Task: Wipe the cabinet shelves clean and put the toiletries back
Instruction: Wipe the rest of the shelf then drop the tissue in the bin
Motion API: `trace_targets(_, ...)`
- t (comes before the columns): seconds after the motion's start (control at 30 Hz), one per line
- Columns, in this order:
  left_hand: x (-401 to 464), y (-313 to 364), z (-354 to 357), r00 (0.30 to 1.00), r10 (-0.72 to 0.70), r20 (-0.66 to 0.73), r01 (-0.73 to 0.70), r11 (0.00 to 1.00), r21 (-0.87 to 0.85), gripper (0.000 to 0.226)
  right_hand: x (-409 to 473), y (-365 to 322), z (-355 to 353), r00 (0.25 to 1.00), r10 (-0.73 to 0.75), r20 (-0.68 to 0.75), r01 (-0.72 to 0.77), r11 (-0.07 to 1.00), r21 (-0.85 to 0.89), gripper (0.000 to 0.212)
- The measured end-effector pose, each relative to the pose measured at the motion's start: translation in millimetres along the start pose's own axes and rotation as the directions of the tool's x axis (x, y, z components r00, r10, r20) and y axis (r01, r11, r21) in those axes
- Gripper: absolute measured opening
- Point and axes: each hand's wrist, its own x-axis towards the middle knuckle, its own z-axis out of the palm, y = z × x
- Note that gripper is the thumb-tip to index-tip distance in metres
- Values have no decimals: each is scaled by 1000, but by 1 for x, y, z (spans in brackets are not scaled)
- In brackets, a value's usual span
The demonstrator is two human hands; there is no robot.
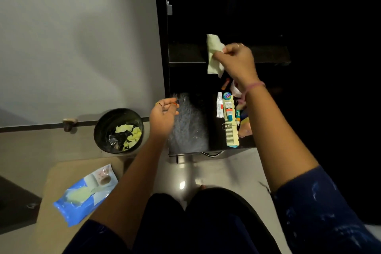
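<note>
Dark cabinet shelves swallow most detail — the upper interior is black. Right hand pinches a pale wipe against the upper shelf's edge; toiletries crowd the lower shelf, partly hidden behind that forearm. Left hand hangs loosely curled near a crinkled clear wrapper — whether it touches is unclear.

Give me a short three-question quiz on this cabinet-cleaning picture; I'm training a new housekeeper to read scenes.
1. True or false: the right hand pinches the pale wipe at the upper shelf.
2. Where do the used wipes lie? A) on the floor B) in the black bin C) on the comb
3. Fill in: the blue wipes pack lies to the person's ____.

Key: 1 true; 2 B; 3 left
</note>
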Motion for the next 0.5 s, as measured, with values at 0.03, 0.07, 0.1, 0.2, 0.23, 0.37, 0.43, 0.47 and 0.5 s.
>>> trace_targets(0.03,1,-4,-3,1000,-9,-4,9,1000,-5,13,-12,8,-5,998,45,-41,-40,993,113,13)
trace_targets(0.07,1,-7,-7,1000,-23,-9,23,1000,2,14,-27,18,-10,993,100,-68,-86,978,188,15)
trace_targets(0.1,0,-10,-9,999,-39,-21,39,999,5,15,-41,30,-13,985,156,-77,-135,964,227,19)
trace_targets(0.2,-3,-25,-17,991,-116,-70,113,992,-47,16,-83,78,-11,949,306,-82,-280,931,232,38)
trace_targets(0.23,-4,-34,-19,985,-150,-81,144,987,-73,15,-91,98,-6,937,342,-64,-322,922,214,41)
trace_targets(0.37,-10,-82,-28,928,-325,-185,313,945,-92,15,-105,145,26,864,499,68,-502,863,54,43)
trace_targets(0.43,-15,-105,-29,877,-439,-195,437,898,-53,24,-99,156,40,843,531,87,-528,848,-55,34)
trace_targets(0.47,-16,-113,-27,847,-498,-187,500,865,-39,26,-90,160,45,847,526,81,-519,850,-94,31)
trace_targets(0.5,-17,-119,-25,810,-558,-180,562,826,-31,26,-78,160,50,852,518,75,-507,852,-131,27)
